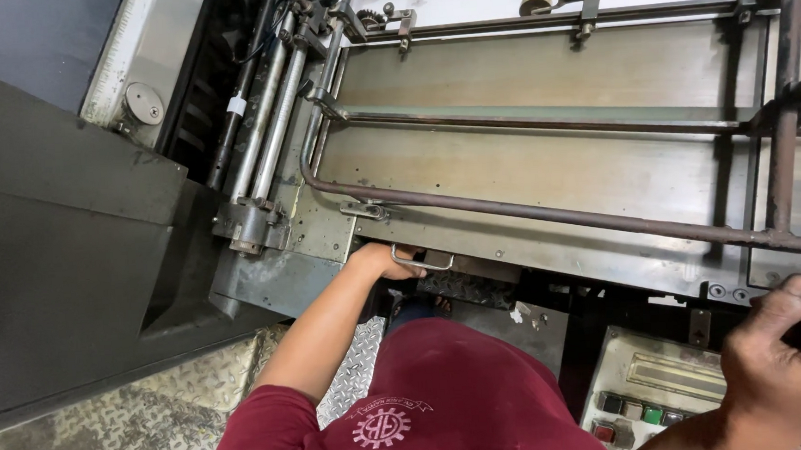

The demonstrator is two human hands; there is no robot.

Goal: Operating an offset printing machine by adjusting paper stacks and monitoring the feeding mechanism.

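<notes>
The machine's worn metal feed table (545, 165) carries a rusty rail (548, 214) running across it, with a second, thinner rail (543, 124) beyond that.

The machine bed (545, 165) is dull, worn sheet metal, smooth but streaked. Across it runs a brown, rusty-looking matt metal rail (557, 213). At the bed's near edge a bare steel handle (424, 262) shines faintly. Left of the bed, polished metal rollers (269, 113) gleam. Below it, embossed chequer-plate flooring (134, 408) looks rough, and the shirt (449, 407) is soft maroon cloth.
</notes>
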